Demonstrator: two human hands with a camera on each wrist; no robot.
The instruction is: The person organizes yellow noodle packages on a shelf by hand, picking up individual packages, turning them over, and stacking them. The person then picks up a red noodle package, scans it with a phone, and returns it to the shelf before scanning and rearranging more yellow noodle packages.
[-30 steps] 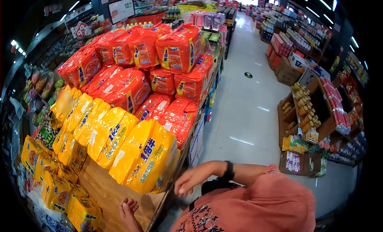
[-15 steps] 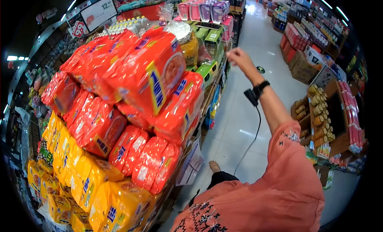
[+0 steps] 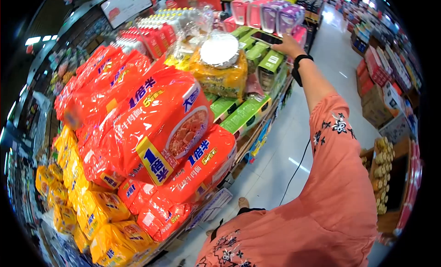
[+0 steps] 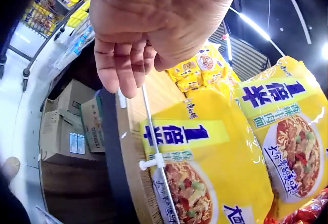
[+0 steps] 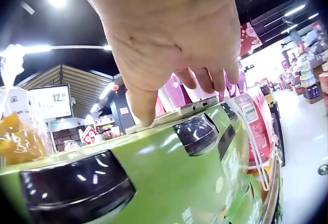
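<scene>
Supermarket aisle, noodle display at my side. My right hand lies on a dark slab atop the green boxes, fingers straight, touching but not gripping. I judge it reached, not lifted. My left hand hangs relaxed and empty by the yellow packs.

head: looked forward and down, far above stacked goods and aisle | left wrist: close below left hand, facing yellow packs | right wrist: close under right hand, against green box | shared: packs and box appeared in head view too
</scene>
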